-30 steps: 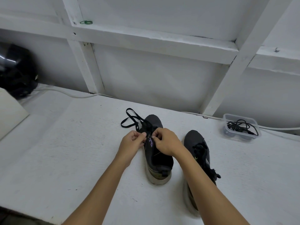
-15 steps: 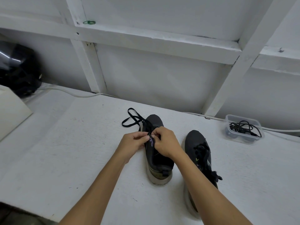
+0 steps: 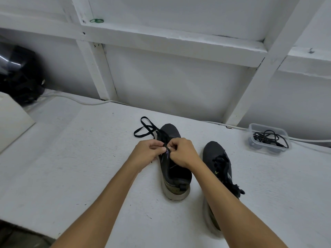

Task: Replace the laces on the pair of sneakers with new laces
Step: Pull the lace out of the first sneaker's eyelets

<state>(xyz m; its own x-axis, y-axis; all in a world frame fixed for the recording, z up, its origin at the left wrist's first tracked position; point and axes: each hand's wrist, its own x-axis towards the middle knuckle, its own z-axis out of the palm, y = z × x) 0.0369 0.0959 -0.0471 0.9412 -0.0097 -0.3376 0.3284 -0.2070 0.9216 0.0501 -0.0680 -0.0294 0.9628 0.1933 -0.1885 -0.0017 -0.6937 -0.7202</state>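
Hands meet over the left sneaker's eyelets, fingers curled on the lace.
Left hand (image 3: 146, 152) and right hand (image 3: 180, 152) pinch the black lace (image 3: 146, 128) between them; the sneaker (image 3: 172, 158) runs lengthwise away beneath both, toe beyond the knuckles, loose lace trailing ahead-left. Second sneaker (image 3: 219, 163) sits just right of the right wrist.

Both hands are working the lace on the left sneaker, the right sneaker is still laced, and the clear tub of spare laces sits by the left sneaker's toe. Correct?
Not quite. The head view shows the clear tub far right, beyond the right sneaker, not by the left sneaker. Otherwise correct: left hand and right hand pinch its lace.
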